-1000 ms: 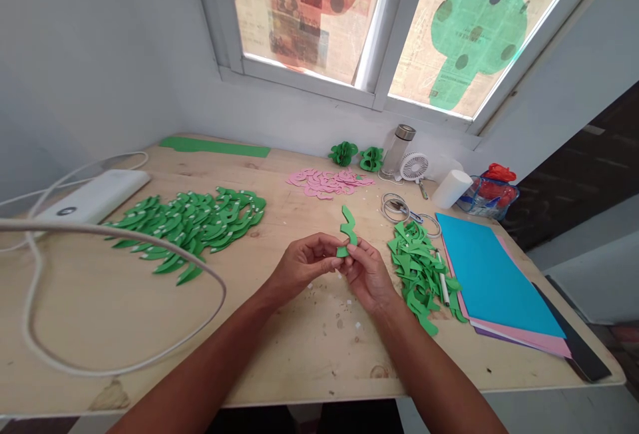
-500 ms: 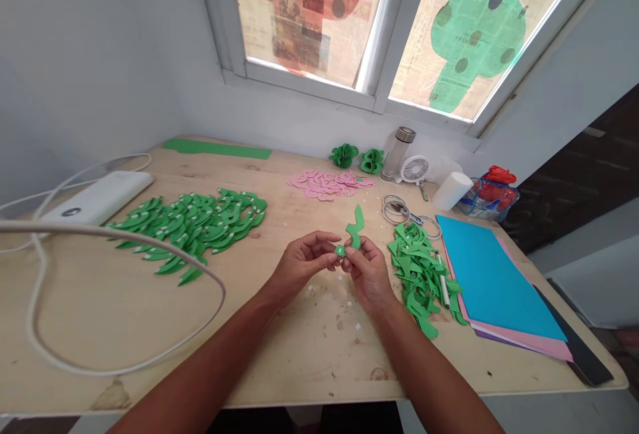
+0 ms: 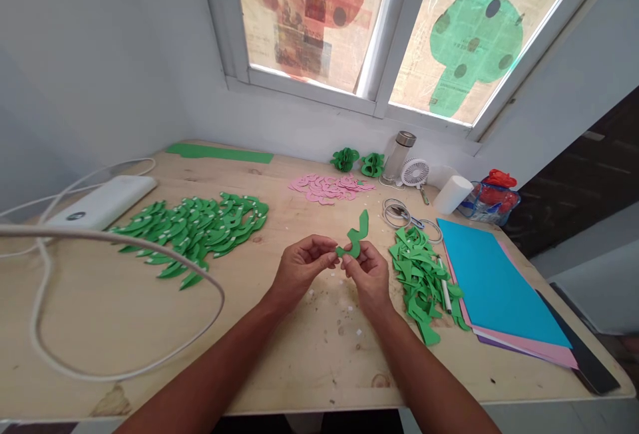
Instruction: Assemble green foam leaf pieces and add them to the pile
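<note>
Head view. The wavy green cut-out (image 3: 355,245) is held above the surface (image 3: 289,381), beside a heap of green pieces (image 3: 418,277). The right hand (image 3: 370,275) pinches its lower bend; the left hand (image 3: 303,264) meets its lower end, grip uncertain. Apparently thin, it is probably light, pliable and easily creased; the broader bends likely offer the safest hold.

The left hand (image 3: 303,269) has room leftward to the white cable (image 3: 74,229); green pieces (image 3: 422,277) crowd the right hand (image 3: 370,275).
</note>
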Demonstrator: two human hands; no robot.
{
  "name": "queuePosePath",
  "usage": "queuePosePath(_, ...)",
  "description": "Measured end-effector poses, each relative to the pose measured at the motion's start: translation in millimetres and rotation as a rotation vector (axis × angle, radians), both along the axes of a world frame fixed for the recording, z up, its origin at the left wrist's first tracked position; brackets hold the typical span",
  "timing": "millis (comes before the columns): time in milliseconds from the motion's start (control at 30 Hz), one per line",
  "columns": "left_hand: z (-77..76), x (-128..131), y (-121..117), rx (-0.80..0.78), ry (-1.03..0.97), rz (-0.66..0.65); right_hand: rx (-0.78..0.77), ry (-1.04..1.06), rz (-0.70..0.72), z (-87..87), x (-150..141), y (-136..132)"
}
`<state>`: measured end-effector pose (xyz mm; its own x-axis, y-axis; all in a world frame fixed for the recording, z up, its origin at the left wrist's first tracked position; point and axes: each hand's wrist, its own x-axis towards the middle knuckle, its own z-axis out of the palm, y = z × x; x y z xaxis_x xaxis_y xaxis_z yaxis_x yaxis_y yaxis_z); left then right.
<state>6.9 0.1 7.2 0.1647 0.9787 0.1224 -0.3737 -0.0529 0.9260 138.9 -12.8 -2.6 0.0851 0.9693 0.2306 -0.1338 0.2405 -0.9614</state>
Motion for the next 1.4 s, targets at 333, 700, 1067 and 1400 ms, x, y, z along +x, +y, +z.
queuePosePath(333, -1.2, 0.9, -1.1, 0.081, 0.079, 0.087, 0.123, -0.203, -0.092, -10.1, 1.5, -1.1)
queuePosePath(700, -8.9, 3.6, -0.7, 0.155, 0.178, 0.108, 0.094, -0.239, -0.14, -12.0, 2.0, 1.4)
queuePosePath(1067, -4.3, -26.5, 24.3, 0.115, 0.585, 0.305, -0.003, -0.143, -0.172, -10.9, 7.5, 7.7)
queuePosePath(1400, 1.5, -103.6, 42.0, 0.174, 1.703, 0.482, -0.068, -0.149, -0.15, -8.8, 4.9, 6.4)
